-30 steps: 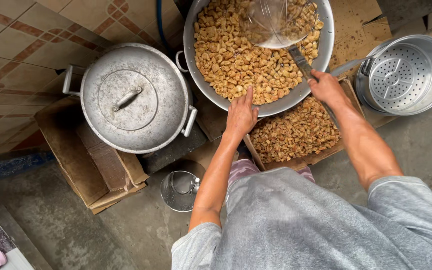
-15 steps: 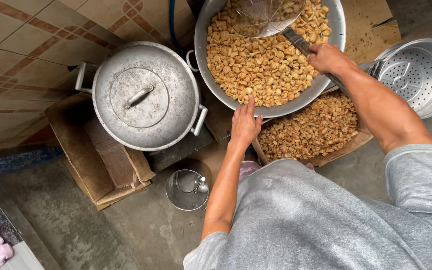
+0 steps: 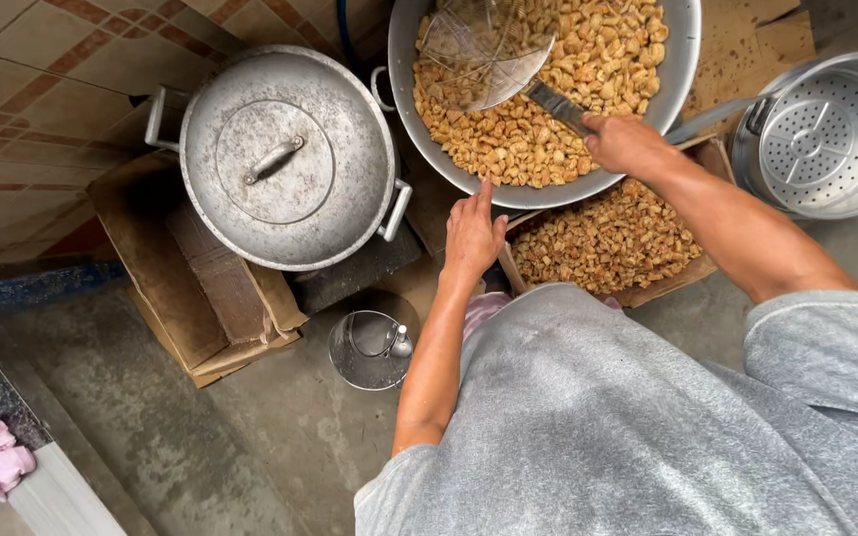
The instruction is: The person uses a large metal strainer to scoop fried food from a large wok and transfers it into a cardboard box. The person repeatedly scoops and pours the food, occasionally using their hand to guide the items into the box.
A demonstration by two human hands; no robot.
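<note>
- Head view: my right hand (image 3: 626, 142) clenches the strainer (image 3: 484, 52) handle, which runs up-left into the basin (image 3: 682, 69) of fried pieces (image 3: 508, 149).
- Left hand (image 3: 473, 233) rests released at the basin's near rim.

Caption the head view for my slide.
Right hand holds skimmer over snack-filled basin; left hand steadies its rim.

tiled wall, bare concrete floor

a rough grey concrete floor (image 3: 201, 447) meets a beige tiled wall (image 3: 22, 109) with reddish-brown bands at upper left. flattened brown cardboard (image 3: 191, 298) lies on the floor. soft, even daylight.
</note>
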